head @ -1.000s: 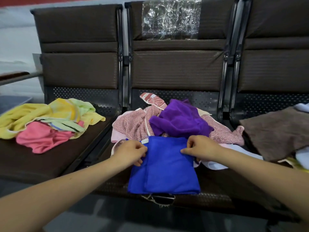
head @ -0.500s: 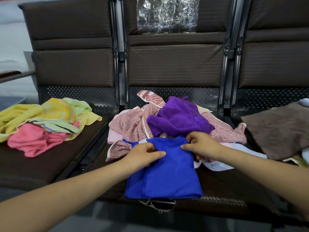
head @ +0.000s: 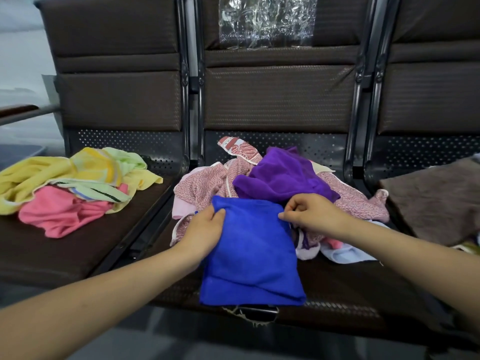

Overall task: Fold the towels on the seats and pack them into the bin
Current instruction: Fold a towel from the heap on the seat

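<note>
Between both hands, folded blue towel

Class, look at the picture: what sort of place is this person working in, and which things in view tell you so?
Probably a waiting area or lobby, not a home: a row of linked brown padded seats on a metal frame with perforated panels. Loose towels, like the blue towel, are piled on them.

Single head-worn wide-angle view, facing forward and down onto a row of three seats; the middle seat lies close and centred, both forearms enter from the lower edge, and straight lines bow near the edges.
</note>
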A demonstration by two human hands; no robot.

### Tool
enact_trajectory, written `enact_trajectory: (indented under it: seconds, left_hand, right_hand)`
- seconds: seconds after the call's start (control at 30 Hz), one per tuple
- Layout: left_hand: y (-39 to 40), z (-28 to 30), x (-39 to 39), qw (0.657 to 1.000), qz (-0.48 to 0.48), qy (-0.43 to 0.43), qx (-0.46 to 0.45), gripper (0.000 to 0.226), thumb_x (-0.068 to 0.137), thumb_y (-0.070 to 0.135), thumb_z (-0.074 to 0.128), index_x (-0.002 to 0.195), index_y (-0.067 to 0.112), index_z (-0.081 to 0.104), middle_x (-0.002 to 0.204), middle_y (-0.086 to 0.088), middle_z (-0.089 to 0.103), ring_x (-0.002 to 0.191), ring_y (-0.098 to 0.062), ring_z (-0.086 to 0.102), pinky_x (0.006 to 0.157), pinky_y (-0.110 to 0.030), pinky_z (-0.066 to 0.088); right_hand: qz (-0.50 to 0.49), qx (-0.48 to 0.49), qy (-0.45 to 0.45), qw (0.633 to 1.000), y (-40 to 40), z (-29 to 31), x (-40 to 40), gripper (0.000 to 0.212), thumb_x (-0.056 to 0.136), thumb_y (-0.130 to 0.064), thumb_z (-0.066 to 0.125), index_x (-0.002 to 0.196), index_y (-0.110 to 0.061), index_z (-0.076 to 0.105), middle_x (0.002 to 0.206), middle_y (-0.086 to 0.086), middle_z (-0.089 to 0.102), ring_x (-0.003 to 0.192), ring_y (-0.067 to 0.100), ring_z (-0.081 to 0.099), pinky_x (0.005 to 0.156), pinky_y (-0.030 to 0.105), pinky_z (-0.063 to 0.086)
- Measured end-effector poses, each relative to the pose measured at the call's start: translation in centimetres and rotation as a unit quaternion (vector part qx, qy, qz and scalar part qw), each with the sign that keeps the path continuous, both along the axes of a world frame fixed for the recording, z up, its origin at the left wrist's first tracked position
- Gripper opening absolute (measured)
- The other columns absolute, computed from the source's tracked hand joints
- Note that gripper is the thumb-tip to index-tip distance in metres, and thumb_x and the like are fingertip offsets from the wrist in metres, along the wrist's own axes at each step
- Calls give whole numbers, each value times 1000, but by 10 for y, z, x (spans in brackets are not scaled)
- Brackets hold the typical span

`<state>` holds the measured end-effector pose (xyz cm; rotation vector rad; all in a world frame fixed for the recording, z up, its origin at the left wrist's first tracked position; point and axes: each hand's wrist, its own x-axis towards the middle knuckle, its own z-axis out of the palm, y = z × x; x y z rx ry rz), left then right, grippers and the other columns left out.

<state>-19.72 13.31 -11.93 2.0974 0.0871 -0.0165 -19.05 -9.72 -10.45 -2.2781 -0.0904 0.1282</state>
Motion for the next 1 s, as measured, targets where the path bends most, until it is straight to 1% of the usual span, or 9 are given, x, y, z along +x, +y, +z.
enact_trajectory:
  seconds: [0.1,0.17,0.33,0.47,0.67,0.73,0.83,0.9,1.0]
  left_hand:
    - [17,-15,1,995,10,59,83,22,100,22,42,95,9,60,106,-9,59,109,-27,55,78,-27,34]
    - [24,-21,-2,990,11,102,96,27,100,23,43,109,6,61,118,-13,61,112,-29,55,82,-28,38]
    - [29,-11,-9,982,-22,183,51,28,96,38,50,112,20,62,101,-2,67,88,-19,64,64,-29,51]
    - [37,2,-17,962,-62,260,57,25,94,35,56,80,15,55,45,5,45,35,-8,40,39,-13,23]
    - [41,19,-29,916,-127,379,42,41,99,44,41,82,10,56,45,1,57,31,-6,23,38,-14,15]
    - [43,20,-29,913,-135,373,91,43,98,48,41,80,12,58,47,1,58,32,-8,28,40,-15,19]
    - [45,13,-29,938,-123,256,197,36,95,45,48,79,16,60,64,2,62,45,-10,49,41,-19,39]
    - [44,7,-32,971,-85,179,134,23,93,37,57,83,16,62,78,-1,61,59,-11,56,47,-23,52]
    - [36,6,-36,983,-26,177,-29,18,91,27,62,96,10,65,84,-1,62,64,-11,59,50,-24,54]
  right_hand:
    - [29,-23,70,997,6,-1,-9,26,84,-33,72,81,-9,60,58,2,65,43,16,55,43,25,41]
    - [54,-100,118,987,9,-5,-12,32,84,-40,70,78,-12,57,60,4,67,45,18,59,44,26,43]
    - [47,-141,174,973,10,-4,-7,39,87,-48,64,75,-11,59,59,5,66,43,16,61,39,21,42]
    - [52,-106,198,973,10,-5,-4,36,89,-42,65,78,-9,56,58,5,64,41,15,59,41,21,41]
    - [45,-95,195,975,9,-13,-1,32,89,-35,66,73,-11,52,47,-2,60,39,14,58,39,20,39]
    - [44,-97,188,976,9,-15,-1,32,89,-34,66,72,-11,51,46,-3,59,38,14,57,39,19,38]
    - [44,-66,128,989,10,-18,-2,32,88,-30,68,71,-10,48,52,-1,58,41,15,55,38,21,37]
    - [43,-33,77,996,15,-19,-3,30,87,-28,69,74,-8,51,61,4,56,48,16,55,41,22,39]
    - [12,35,107,994,25,-21,-5,29,86,-26,70,86,-1,57,70,10,56,38,9,52,38,20,39]
